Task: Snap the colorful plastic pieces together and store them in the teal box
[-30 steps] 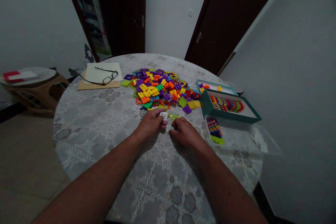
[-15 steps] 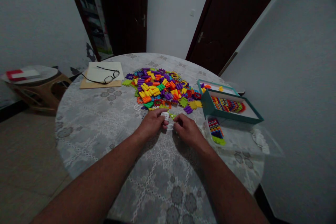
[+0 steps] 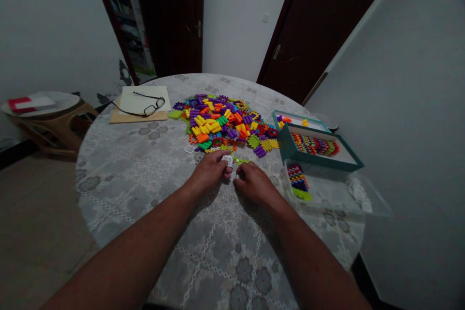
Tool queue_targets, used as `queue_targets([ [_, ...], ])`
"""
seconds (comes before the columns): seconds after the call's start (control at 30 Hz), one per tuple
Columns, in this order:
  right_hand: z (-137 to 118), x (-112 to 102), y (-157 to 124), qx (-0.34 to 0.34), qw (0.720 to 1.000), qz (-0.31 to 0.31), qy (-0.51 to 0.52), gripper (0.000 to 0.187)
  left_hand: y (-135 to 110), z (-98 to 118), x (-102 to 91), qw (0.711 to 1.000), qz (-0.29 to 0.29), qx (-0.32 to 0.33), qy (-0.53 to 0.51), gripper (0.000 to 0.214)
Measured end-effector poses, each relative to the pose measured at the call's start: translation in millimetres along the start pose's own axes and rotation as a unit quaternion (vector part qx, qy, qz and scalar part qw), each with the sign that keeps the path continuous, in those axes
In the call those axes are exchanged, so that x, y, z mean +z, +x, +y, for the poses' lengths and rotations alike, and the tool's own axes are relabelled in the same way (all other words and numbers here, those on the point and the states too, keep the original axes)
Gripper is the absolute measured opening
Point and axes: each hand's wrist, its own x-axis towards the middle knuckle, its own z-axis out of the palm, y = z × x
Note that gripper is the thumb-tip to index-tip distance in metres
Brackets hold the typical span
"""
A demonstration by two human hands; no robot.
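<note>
My left hand [image 3: 210, 168] is closed around a small stack of white square plastic pieces [image 3: 228, 160], pinched between thumb and fingers above the table. Just to the right, my right hand [image 3: 256, 183] has curled fingers, with thumb and fingertips at the edge of another white square piece [image 3: 233, 175]; that piece is partly covered by the fingers. Beyond both hands spreads a heap of colourful plastic building pieces [image 3: 218, 121], gears and tube connectors among them. A loose white square frame [image 3: 189, 149] lies left of the left hand.
A teal box [image 3: 319, 147] with rows of coloured pieces and a clear plastic tub [image 3: 327, 193] stand at the right. Eyeglasses [image 3: 149, 109] rest on paper [image 3: 127, 92] at the far left. A stool [image 3: 54, 121] stands beside the round table [image 3: 119, 193].
My right hand has moved slightly left, closer to my left hand, covering more of the white piece between them. My left hand stays nearly still with its stack.
</note>
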Motion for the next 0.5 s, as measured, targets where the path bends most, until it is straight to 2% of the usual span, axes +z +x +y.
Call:
queue_targets([
  [0.4, 1.3, -2.0, 6.5, 0.002, 1.000, -0.017, 0.003, 0.016, -0.3, -1.5, 0.1, 1.000, -0.002, 0.001, -0.012, 0.060],
  [0.5, 1.5, -0.9, 3.9, -0.002, 1.000, 0.001, 0.017, 0.018, -0.8, -0.1, -0.7, 1.000, -0.006, 0.000, -0.009, 0.061],
])
